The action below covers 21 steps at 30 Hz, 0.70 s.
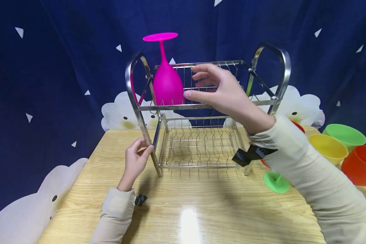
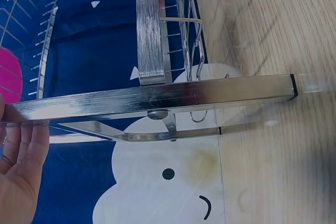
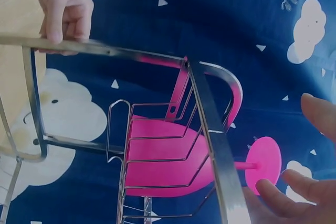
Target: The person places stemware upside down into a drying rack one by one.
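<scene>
A two-tier metal dish rack (image 1: 195,106) stands on the wooden table. Upside down at the left of its upper tier is a pink goblet (image 1: 168,84), bowl in the rack and foot in the air. My left hand (image 1: 135,161) grips the rack's left front post, thumb on one side and fingers behind, as the left wrist view also shows with that hand (image 2: 23,166) at the post (image 2: 94,103). Just right of the goblet's bowl, my right hand (image 1: 222,86) is raised with fingers and thumb spread, holding nothing. The right wrist view has its fingers (image 3: 294,192) near the goblet's foot (image 3: 265,161).
Right of the rack are a yellow cup (image 1: 327,149), a green cup (image 1: 344,135) and an orange-red cup (image 1: 361,166). A green goblet foot (image 1: 276,183) and bits of red show beside my right sleeve. Behind the table hangs a dark blue curtain (image 1: 64,67).
</scene>
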Each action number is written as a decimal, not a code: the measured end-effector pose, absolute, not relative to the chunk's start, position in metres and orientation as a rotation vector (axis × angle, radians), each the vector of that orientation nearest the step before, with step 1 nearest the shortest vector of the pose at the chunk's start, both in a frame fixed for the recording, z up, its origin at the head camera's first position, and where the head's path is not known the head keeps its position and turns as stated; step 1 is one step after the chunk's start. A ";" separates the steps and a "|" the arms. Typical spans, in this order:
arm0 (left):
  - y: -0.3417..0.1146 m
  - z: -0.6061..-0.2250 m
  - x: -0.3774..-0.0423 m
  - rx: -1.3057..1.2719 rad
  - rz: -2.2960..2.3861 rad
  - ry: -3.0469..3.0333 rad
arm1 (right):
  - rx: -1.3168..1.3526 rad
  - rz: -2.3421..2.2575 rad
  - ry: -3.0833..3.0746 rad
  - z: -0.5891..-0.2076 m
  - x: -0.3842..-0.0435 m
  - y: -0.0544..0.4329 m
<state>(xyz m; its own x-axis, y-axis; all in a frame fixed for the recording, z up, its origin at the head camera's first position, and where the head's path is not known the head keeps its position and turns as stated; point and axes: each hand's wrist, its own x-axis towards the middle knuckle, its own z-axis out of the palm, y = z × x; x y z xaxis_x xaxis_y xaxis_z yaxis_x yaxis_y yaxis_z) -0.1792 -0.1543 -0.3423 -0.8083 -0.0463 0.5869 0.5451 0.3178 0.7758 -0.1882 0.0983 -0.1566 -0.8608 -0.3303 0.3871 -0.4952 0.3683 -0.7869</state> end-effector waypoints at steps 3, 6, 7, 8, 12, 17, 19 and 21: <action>-0.155 -0.342 -0.179 -0.434 -1.509 -2.072 | 0.771 1.503 -2.436 -0.158 -0.182 0.102; -0.155 -0.342 -0.180 -0.426 -1.514 -2.065 | 0.794 1.507 -2.415 -0.159 -0.174 0.107; -0.156 -0.343 -0.180 -0.427 -1.518 -2.065 | 0.798 1.511 -2.411 -0.159 -0.171 0.108; -0.156 -0.343 -0.180 -0.427 -1.521 -2.064 | 0.803 1.519 -2.405 -0.159 -0.168 0.110; -0.157 -0.343 -0.181 -0.452 -1.530 -2.054 | 0.833 1.547 -2.370 -0.162 -0.157 0.117; -0.158 -0.348 -0.185 -0.465 -1.520 -2.056 | 0.885 1.523 -2.354 -0.172 -0.147 0.130; -0.161 -0.354 -0.189 -0.461 -1.522 -2.058 | 0.904 1.504 -2.355 -0.177 -0.143 0.135; -0.163 -0.360 -0.193 -0.462 -1.526 -2.051 | 0.914 1.493 -2.361 -0.182 -0.139 0.140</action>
